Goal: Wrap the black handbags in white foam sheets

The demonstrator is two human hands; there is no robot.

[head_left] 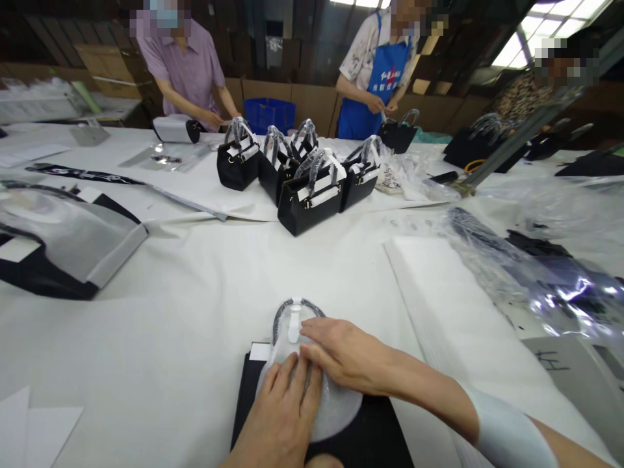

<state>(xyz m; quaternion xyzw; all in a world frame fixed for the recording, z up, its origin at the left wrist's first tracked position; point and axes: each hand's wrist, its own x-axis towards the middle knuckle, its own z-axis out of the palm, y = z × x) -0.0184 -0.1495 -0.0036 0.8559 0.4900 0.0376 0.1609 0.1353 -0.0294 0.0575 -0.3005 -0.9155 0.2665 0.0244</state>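
Note:
A black handbag [373, 435] lies on the white-covered table in front of me, with a translucent white foam sheet [336, 413] over its upper face. Its wrapped handle [277, 320] arches away from me, and a white strip [294, 325] runs down from the top of it. My left hand [287, 406] rests flat on the foam sheet, fingers extended. Just right of it, my right hand [348, 354] lies across the sheet, its fingers stretched out beside the white strip. The bag's lower end is cut off by the frame.
Several black handbags [312, 201] stand mid-table. Another foam-covered bag [63, 279] lies left, near white cards [49, 429]. A foam sheet stack [439, 305] and clear plastic wrap [560, 279] are right. Co-workers [188, 71] stand across the table, one in a blue apron [390, 71].

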